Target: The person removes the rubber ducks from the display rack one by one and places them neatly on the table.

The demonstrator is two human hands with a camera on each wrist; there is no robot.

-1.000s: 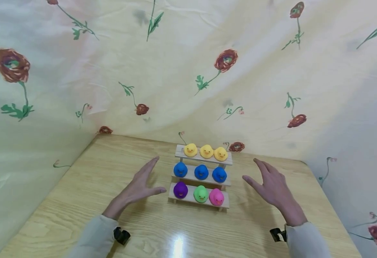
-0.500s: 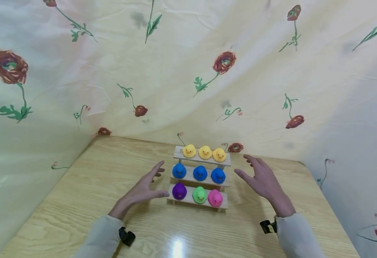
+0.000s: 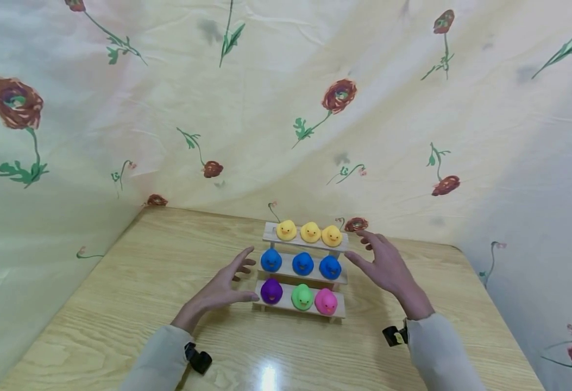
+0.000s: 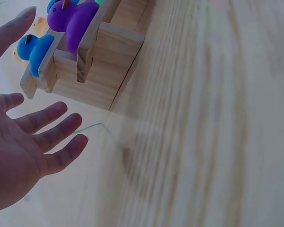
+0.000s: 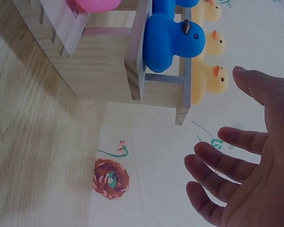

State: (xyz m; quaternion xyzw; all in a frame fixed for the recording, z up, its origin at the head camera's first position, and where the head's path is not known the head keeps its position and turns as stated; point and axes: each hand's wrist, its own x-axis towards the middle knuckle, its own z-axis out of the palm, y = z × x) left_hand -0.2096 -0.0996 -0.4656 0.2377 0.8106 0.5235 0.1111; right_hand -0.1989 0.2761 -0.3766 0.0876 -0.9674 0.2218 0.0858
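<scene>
A three-tier wooden stand [image 3: 286, 306] holds rows of rubber ducks. Yellow ducks [image 3: 310, 232] line the top tier and blue ducks [image 3: 303, 264] the middle. On the lowest sit a purple duck [image 3: 271, 291], a green duck [image 3: 302, 297] and a pink duck [image 3: 326, 302]. My left hand [image 3: 219, 288] is spread at the stand's left side, thumb tip near the purple duck. On the other side my right hand [image 3: 385, 266] has its fingers spread, fingertips close to the right ends of the upper tiers. Neither hand holds anything.
The stand is on a wood-grain table [image 3: 119, 304], toward its back edge. Cream cloth with a flower print [image 3: 266, 108] hangs behind and at both sides. Black wrist cameras [image 3: 198, 359] are strapped at the cuffs.
My right hand has moved left, up to the stand's right side. My left hand has shifted slightly right, nearer the stand. The ducks have stayed in place on their tiers.
</scene>
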